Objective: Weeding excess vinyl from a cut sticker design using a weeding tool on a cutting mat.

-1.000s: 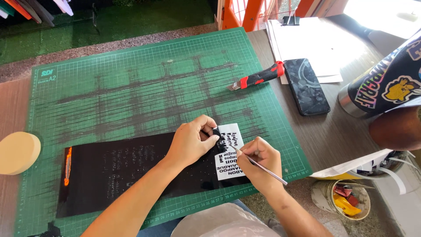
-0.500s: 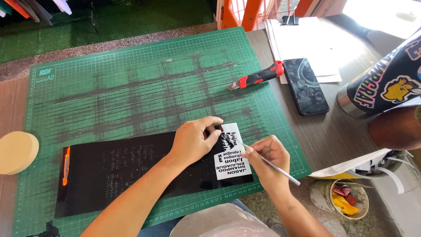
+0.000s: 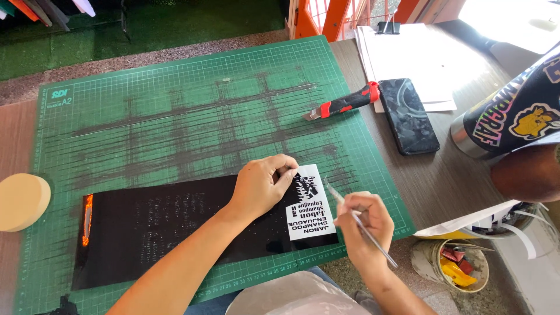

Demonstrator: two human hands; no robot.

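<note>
A long black vinyl sheet (image 3: 175,224) lies on the green cutting mat (image 3: 175,116), near its front edge. At the sheet's right end a white patch (image 3: 312,213) with black lettering is exposed. My left hand (image 3: 262,185) rests on the sheet, its fingertips pressing at the top of the white patch. My right hand (image 3: 364,224) hovers just right of the sheet and grips a thin metal pointed tool (image 3: 357,221), whose tip points up and left toward the patch's upper right corner.
A red and black utility knife (image 3: 344,105) lies at the mat's right edge, beside a dark phone (image 3: 408,116) and white papers (image 3: 420,58). A beige round sponge (image 3: 20,201) sits at the left. A stickered tumbler (image 3: 513,122) stands right; a small scrap bin (image 3: 455,265) is below.
My right hand has drawn the tool away from the white patch toward the right. My left hand has stayed pressed on the sheet, fingers shifted slightly.
</note>
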